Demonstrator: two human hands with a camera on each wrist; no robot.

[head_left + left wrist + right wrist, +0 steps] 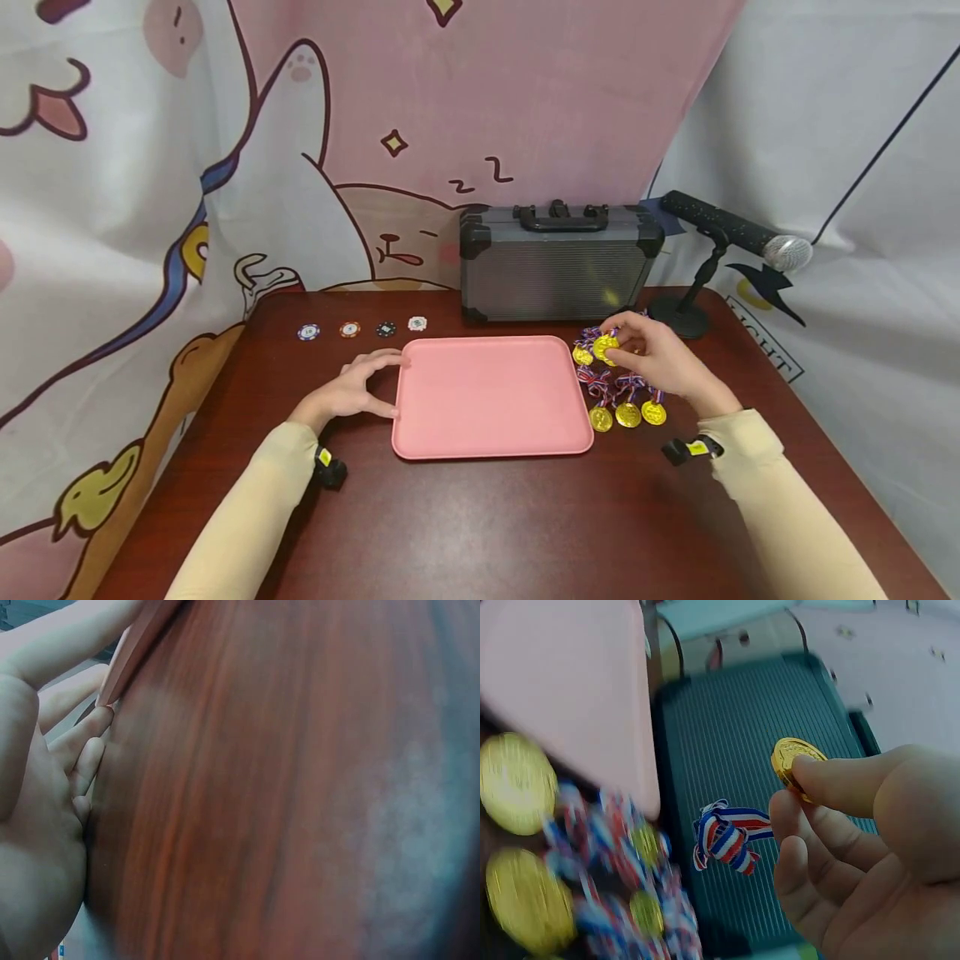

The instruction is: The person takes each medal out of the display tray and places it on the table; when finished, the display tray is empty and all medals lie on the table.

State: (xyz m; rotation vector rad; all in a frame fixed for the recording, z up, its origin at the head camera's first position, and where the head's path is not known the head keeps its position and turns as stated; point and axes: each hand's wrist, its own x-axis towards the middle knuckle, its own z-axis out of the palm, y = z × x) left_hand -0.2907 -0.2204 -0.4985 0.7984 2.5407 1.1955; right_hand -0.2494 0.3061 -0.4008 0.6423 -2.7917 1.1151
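Observation:
My right hand (pixel 663 357) pinches a gold medal (pixel 786 756) between thumb and fingers, over the right side of the table. From it trails a bunched red, white and blue ribbon (pixel 727 838). Beneath and in front of that hand lie several more gold medals (pixel 628 414) with crumpled striped ribbons, beside the tray's right edge. The pink tray (pixel 491 396) lies flat in the middle of the table. On its left, my left hand (pixel 347 393) has thumb and fingers spread along the rim, touching it; the left wrist view shows only a sliver of the tray's edge (pixel 124 664).
Behind the tray stands a grey case (pixel 558 275) with black corners and handle. A microphone (pixel 731 229) on a black stand (pixel 678 317) is at the back right. Several poker chips (pixel 349 330) line the back left of the brown table (pixel 480 533). Printed cloth hangs behind.

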